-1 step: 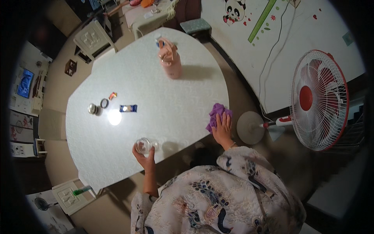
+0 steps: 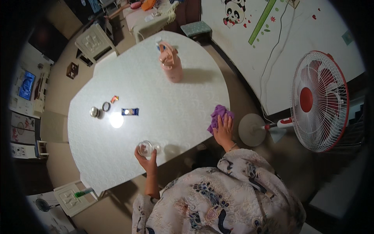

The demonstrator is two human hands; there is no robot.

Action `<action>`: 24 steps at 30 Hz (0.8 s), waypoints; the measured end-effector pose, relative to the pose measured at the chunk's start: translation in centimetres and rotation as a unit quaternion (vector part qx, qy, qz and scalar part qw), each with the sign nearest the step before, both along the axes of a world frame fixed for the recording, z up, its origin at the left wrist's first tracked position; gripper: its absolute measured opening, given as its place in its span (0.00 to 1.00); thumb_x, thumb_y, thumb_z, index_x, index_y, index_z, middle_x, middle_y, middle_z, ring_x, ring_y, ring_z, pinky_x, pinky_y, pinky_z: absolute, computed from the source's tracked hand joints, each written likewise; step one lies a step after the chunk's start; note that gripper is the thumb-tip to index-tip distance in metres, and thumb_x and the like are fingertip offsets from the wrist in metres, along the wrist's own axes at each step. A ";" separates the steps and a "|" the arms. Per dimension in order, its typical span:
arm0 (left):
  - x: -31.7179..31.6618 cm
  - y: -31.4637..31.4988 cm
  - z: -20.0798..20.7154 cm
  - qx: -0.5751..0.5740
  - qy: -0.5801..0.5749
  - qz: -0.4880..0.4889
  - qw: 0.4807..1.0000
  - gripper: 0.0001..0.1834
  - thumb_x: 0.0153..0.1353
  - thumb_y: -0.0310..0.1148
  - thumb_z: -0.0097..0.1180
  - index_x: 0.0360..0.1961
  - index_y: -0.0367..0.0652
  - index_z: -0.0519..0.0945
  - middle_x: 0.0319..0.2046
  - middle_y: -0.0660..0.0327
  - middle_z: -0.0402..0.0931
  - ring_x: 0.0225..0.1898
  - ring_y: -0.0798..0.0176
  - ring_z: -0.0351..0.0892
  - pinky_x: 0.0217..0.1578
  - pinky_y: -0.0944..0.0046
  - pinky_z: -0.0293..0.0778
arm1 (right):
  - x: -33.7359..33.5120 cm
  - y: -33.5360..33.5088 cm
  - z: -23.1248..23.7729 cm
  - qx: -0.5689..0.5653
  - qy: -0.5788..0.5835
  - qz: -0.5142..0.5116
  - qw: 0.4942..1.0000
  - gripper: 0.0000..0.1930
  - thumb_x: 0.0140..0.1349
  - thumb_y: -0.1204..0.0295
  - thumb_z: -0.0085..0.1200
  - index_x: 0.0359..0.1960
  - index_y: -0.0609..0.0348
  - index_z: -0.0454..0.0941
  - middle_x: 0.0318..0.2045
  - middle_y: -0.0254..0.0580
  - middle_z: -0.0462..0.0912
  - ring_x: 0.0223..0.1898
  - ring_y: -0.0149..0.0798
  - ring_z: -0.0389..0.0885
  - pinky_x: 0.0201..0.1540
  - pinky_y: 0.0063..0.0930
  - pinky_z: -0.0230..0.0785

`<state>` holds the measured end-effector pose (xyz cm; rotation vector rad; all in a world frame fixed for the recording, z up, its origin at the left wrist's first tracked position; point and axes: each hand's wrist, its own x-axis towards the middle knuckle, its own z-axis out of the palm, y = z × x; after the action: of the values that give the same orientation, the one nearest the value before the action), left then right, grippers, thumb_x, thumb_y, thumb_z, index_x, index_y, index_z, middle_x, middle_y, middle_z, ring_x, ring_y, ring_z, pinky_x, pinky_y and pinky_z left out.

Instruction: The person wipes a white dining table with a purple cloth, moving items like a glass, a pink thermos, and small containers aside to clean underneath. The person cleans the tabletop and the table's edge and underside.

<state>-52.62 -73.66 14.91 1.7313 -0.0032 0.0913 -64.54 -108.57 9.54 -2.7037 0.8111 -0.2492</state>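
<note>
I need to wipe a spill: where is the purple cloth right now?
The crumpled purple cloth lies at the white table's right edge under the right hand, near the fan's round base.

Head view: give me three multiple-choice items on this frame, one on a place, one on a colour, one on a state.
1. Where does the right hand rest?
A. on the purple cloth at the table edge
B. on the fan
C. on the pink bottle

2. What colour is the tall bottle at the far side of the table?
A. green
B. pink
C. black

3. How is the clear glass?
A. standing alone mid-table
B. lying on the floor
C. held in the left hand

Answers: 1 A, the palm lies flat on the cloth. 2 B, its body is pink. 3 C, fingers wrap it.
</note>
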 end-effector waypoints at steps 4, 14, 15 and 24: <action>1.0 -1.5 0.7 0.007 -0.015 -0.018 1.000 0.44 0.45 0.23 0.69 0.63 0.37 0.58 0.57 0.52 0.65 0.59 0.57 0.65 0.62 0.57 0.60 | 4.1 -4.1 -1.1 -0.017 -0.006 -0.038 0.999 0.36 0.56 0.61 0.57 0.68 0.46 0.58 0.69 0.55 0.52 0.69 0.62 0.47 0.69 0.59 0.41; 4.2 -3.8 -0.9 0.070 0.007 0.004 0.997 0.45 0.45 0.18 0.68 0.64 0.38 0.56 0.59 0.51 0.63 0.61 0.55 0.65 0.63 0.56 0.59 | 21.2 -13.3 0.0 -0.026 -0.012 0.015 0.999 0.38 0.55 0.51 0.55 0.68 0.45 0.59 0.69 0.56 0.53 0.69 0.61 0.48 0.69 0.57 0.41; 4.3 -3.8 -1.4 0.062 0.025 0.005 0.998 0.46 0.46 0.17 0.68 0.64 0.38 0.55 0.60 0.50 0.63 0.61 0.55 0.65 0.63 0.56 0.59 | 23.3 -14.0 -0.1 -0.019 -0.021 0.032 0.999 0.38 0.55 0.50 0.56 0.68 0.45 0.60 0.69 0.56 0.53 0.69 0.61 0.49 0.69 0.57 0.41; 7.0 -11.0 0.7 0.106 0.030 0.012 0.994 0.47 0.44 0.22 0.70 0.63 0.39 0.55 0.58 0.50 0.64 0.60 0.55 0.65 0.62 0.56 0.61 | 37.3 -20.0 -0.1 0.042 0.030 0.046 0.998 0.37 0.59 0.49 0.51 0.70 0.42 0.56 0.72 0.51 0.47 0.72 0.56 0.40 0.72 0.52 0.29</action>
<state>-45.62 -84.68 15.62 1.9454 0.0551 0.0582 -27.26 -128.55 9.44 -2.6712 0.6939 -0.1116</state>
